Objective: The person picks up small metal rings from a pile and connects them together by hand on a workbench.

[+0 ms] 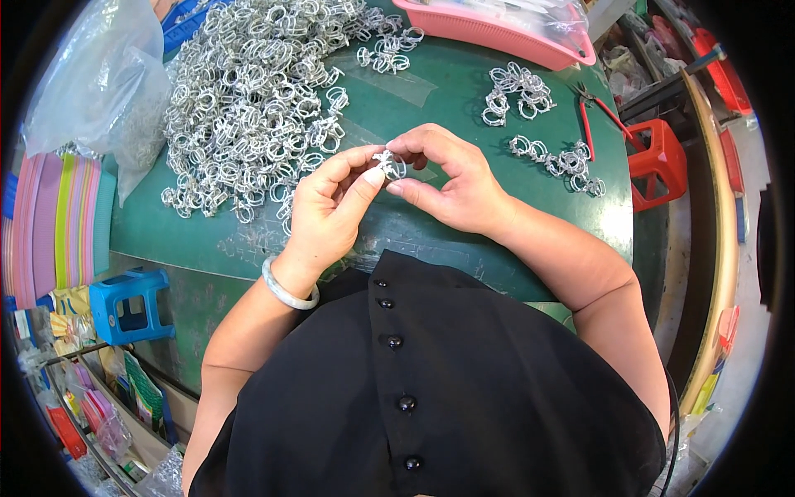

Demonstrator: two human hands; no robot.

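Between my two hands, above the table's front part, is a small silvery ring [397, 168] with a pale ornament on it. My left hand [331, 207] pinches the ornament side between thumb and fingers; a pale bangle [286, 290] circles that wrist. From the other side my right hand [455, 178] has its index fingertip at the ring's top and its thumb at the lower edge. A big heap of similar silvery rings [248, 91] spreads at the far left of the green table [447, 248]. Smaller groups of rings [571, 161] lie to the right.
Red-handled pliers [587, 124] lie near the table's right edge. A pink basket [497, 37] with plastic bags stands at the back, a clear plastic bag [91, 83] at the far left. Beyond the table are a red stool [662, 161] and a blue stool [132, 306].
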